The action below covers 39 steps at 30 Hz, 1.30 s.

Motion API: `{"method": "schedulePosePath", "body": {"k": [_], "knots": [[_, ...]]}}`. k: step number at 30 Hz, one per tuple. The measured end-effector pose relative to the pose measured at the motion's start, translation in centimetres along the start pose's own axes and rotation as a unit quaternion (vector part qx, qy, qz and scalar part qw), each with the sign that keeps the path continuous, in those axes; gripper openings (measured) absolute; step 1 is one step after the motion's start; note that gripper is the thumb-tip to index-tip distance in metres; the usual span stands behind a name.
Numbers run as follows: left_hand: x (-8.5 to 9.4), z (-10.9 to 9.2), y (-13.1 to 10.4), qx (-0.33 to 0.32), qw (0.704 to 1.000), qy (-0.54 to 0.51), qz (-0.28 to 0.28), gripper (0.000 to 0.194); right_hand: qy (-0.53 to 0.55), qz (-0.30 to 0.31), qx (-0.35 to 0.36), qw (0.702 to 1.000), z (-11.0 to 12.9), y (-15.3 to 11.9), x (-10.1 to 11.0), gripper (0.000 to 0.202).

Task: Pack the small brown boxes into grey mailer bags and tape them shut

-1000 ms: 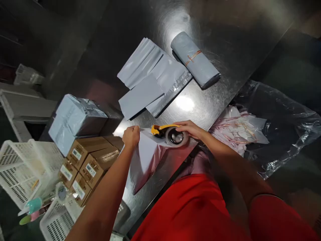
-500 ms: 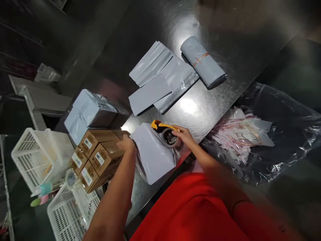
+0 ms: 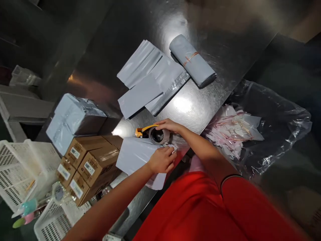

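Observation:
A grey poly-mailer parcel (image 3: 136, 157) lies at the near edge of the steel table (image 3: 200, 107). My left hand (image 3: 162, 160) presses down on its right end, fingers closed on the bag's edge. My right hand (image 3: 169, 126) grips a yellow-handled tape dispenser (image 3: 152, 134) that rests on the parcel's top edge, just beyond my left hand.
Flat grey mailers (image 3: 150, 80) and a rolled bundle of them (image 3: 192, 64) lie further back. Left of the parcel stand brown cartons (image 3: 90, 160), a wrapped grey package (image 3: 75, 118) and white baskets (image 3: 22, 167). A clear bag of paper scraps (image 3: 235, 130) hangs at the right.
The parcel has been turned and laid flatter. My left hand has shifted from its left end to its right end, close to the dispenser, which slid a little left with my right hand.

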<state>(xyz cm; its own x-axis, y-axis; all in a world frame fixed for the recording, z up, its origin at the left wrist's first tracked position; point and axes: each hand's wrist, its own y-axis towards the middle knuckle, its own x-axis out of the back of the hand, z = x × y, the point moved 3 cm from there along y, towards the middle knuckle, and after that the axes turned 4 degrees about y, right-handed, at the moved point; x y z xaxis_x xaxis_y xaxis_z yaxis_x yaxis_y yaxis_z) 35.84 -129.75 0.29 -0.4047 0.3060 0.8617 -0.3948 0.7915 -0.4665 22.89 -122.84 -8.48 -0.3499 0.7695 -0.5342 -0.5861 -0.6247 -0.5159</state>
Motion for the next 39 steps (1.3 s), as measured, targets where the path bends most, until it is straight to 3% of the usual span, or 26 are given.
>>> {"method": "schedulePosePath", "body": {"k": [3, 6, 8, 11, 13, 15, 17, 19, 21, 23, 25, 28, 31, 34, 37, 39], "knots": [[-0.1, 0.5, 0.1, 0.059, 0.998, -0.007, -0.019, 0.027, -0.018, 0.015, 0.002, 1.0, 0.8, -2.0, 2.8, 0.04], [-0.1, 0.8, 0.3, 0.124, 0.991, -0.023, -0.041, 0.025, 0.016, 0.0, -0.001, 1.0, -0.3, -8.3, 7.4, 0.042], [0.4, 1.2, 0.6, 0.184, 0.977, -0.033, -0.1, 0.025, 0.07, -0.055, -0.005, 0.996, -2.4, -13.8, 9.6, 0.043], [1.6, 2.1, 1.0, 0.25, 0.942, -0.018, -0.221, 0.026, 0.085, -0.101, 0.015, 0.991, -5.8, -19.3, 9.8, 0.048], [2.2, 3.8, 1.1, 0.305, 0.915, -0.019, -0.265, 0.026, 0.084, -0.117, 0.037, 0.989, -6.9, -18.9, 8.4, 0.051], [2.5, 6.6, 0.6, 0.408, 0.872, -0.064, -0.263, 0.03, 0.076, -0.128, 0.074, 0.986, -5.9, -15.3, 6.7, 0.052], [2.3, 9.8, -0.6, 0.544, 0.799, -0.129, -0.222, 0.036, 0.047, -0.124, 0.119, 0.984, -2.9, -10.1, 5.4, 0.049], [2.2, 12.2, -1.7, 0.636, 0.734, -0.163, -0.174, 0.038, 0.028, -0.076, 0.107, 0.991, 0.4, -5.3, 4.8, 0.039], [2.3, 13.4, -2.4, 0.674, 0.706, -0.16, -0.15, 0.037, 0.022, -0.017, 0.055, 0.998, 2.7, -3.0, 5.1, 0.036], [2.3, 13.7, -2.6, 0.685, 0.698, -0.147, -0.144, 0.037, 0.029, 0.004, 0.03, 0.999, 2.9, -4.0, 6.3, 0.039], [2.3, 13.4, -2.5, 0.694, 0.692, -0.142, -0.139, 0.038, 0.044, -0.024, 0.044, 0.998, 1.1, -8.0, 7.8, 0.045], [2.3, 12.9, -2.2, 0.697, 0.689, -0.142, -0.135, 0.04, 0.028, -0.096, 0.058, 0.993, -4.3, -16.5, 8.8, 0.048], [2.5, 12.8, -2.1, 0.7, 0.687, -0.142, -0.135, 0.039, 0.033, -0.095, 0.028, 0.995, -9.7, -22.0, 7.6, 0.054], [2.7, 12.7, -2.1, 0.7, 0.687, -0.137, -0.135, 0.038, 0.041, -0.055, 0.018, 0.997, -11.6, -21.4, 5.9, 0.06], [2.7, 12.6, -2.1, 0.702, 0.688, -0.128, -0.131, 0.039, 0.009, 0.005, 0.053, 0.999, -9.5, -16.9, 4.1, 0.058], [2.7, 12.6, -2.1, 0.705, 0.688, -0.121, -0.127, 0.039, -0.072, 0.064, 0.057, 0.994, -7.6, -13.5, 1.9, 0.054]]}}
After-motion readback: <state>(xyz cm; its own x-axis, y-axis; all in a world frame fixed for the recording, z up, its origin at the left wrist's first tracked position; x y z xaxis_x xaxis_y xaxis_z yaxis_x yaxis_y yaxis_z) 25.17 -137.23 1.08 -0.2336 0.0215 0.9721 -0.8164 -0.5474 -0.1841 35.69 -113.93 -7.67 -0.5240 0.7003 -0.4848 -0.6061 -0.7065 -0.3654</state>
